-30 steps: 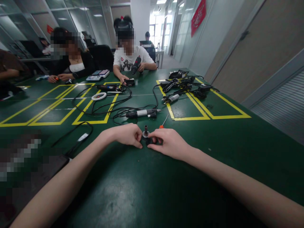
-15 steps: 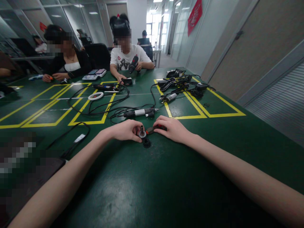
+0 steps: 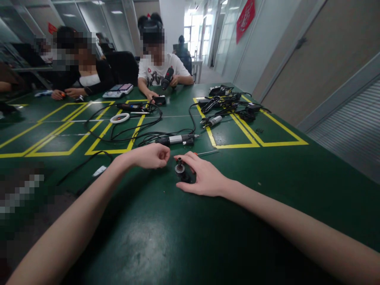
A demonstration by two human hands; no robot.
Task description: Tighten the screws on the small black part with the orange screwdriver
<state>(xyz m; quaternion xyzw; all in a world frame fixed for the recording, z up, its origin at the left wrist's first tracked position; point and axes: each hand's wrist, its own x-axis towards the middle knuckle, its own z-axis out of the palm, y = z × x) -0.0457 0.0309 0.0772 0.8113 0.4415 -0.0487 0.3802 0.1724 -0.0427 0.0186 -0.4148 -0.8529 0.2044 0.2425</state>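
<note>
A small metal spindle with a round collar (image 3: 179, 169) stands upright on the green table. Around it my right hand (image 3: 204, 174) curves with thumb and fingers apart; whether they touch it I cannot tell. A black ring-shaped part (image 3: 186, 177) lies close behind the spindle, partly hidden by that hand. Just left of the spindle, my left hand (image 3: 152, 155) is closed with its fingers curled in; anything inside is hidden. Beyond my right fingers lies a screwdriver (image 3: 208, 152), its thin shaft pointing right and its handle mostly covered.
A corded electric screwdriver (image 3: 176, 139) lies ahead of my hands among loops of black cable. A white ring (image 3: 120, 118) is farther left, and a heap of black tools and cables (image 3: 225, 101) at the back right. Across the table a person (image 3: 166, 71) holds a power tool.
My right hand has let go of the screwdriver, which now lies on the table, and has opened around the spindle. My left hand has left the spindle and drawn back to the left.
</note>
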